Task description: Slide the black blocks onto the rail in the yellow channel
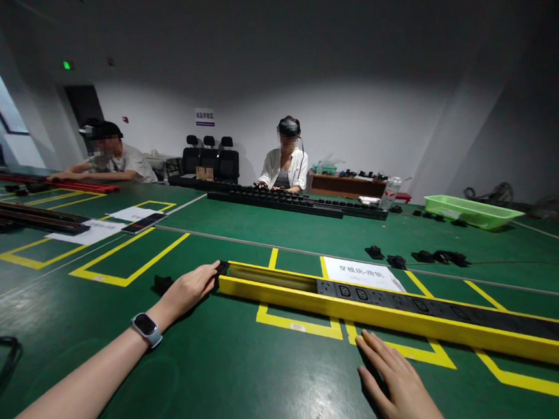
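A long yellow channel rail (287,296) lies slantwise on the green table, with a row of black socket modules (362,293) in its right part. The left part of its channel is bare. My left hand (196,288), a watch on its wrist, pinches a small black module (222,267) at the rail's left end. Whether that module is inside the channel I cannot tell. My right hand (395,379) is in front of the rail, fingers stretched out and apart, holding nothing. A dark piece (163,284) lies just behind my left hand.
Yellow tape outlines mark the green table (286,391). Behind the rail are a printed sheet (361,273), several loose black pieces (440,258) and a green basket (473,211). A co-worker (285,163) sits at long black rails (279,200); another person (116,158) is at left.
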Action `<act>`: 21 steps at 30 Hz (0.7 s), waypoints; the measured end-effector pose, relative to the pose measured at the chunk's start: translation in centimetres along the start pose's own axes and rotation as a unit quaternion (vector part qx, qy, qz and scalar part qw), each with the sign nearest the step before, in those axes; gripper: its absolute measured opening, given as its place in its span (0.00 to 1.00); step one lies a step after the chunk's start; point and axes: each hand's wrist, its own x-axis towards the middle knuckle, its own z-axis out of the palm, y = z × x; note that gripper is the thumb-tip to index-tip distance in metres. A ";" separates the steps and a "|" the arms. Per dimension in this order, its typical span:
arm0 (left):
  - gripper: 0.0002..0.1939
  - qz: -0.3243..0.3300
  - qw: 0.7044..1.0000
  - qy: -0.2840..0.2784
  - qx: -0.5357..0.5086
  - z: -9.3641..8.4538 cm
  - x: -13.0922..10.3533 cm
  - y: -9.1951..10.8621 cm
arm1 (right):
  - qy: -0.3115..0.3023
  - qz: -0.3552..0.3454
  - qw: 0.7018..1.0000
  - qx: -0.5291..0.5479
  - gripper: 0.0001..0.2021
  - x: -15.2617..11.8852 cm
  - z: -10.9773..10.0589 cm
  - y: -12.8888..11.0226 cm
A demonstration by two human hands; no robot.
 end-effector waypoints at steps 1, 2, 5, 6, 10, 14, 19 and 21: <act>0.14 0.003 1.000 0.002 -0.003 0.0 0.0 0.1 | 0.000 0.000 1.000 -0.001 0.23 0.0 0.0 0.0; 0.14 0.005 1.000 0.003 -0.005 0.0 0.0 0.1 | -0.001 0.000 1.000 -0.003 0.23 0.0 0.0 0.0; 0.15 0.006 1.000 0.005 -0.011 0.0 0.0 0.2 | -0.007 0.002 1.000 -0.008 0.23 -0.1 0.0 0.0; 0.15 0.005 1.000 0.004 -0.012 0.0 0.0 0.3 | -0.009 0.002 1.000 -0.009 0.24 -0.1 0.0 0.0; 0.16 0.002 1.000 -0.003 -0.021 -0.1 0.1 0.5 | -0.017 0.004 1.000 -0.011 0.24 0.0 -0.1 -0.1; 0.17 0.007 0.999 0.002 -0.040 -0.1 0.3 0.7 | -0.014 0.004 1.000 -0.011 0.24 0.1 -0.1 -0.2; 0.17 0.011 0.999 0.001 -0.042 0.0 0.2 0.5 | -0.006 0.005 1.000 -0.002 0.23 0.0 -0.2 -0.2; 0.18 0.013 0.999 0.001 -0.042 0.0 0.1 0.5 | -0.007 0.006 1.000 -0.001 0.23 0.0 -0.2 -0.2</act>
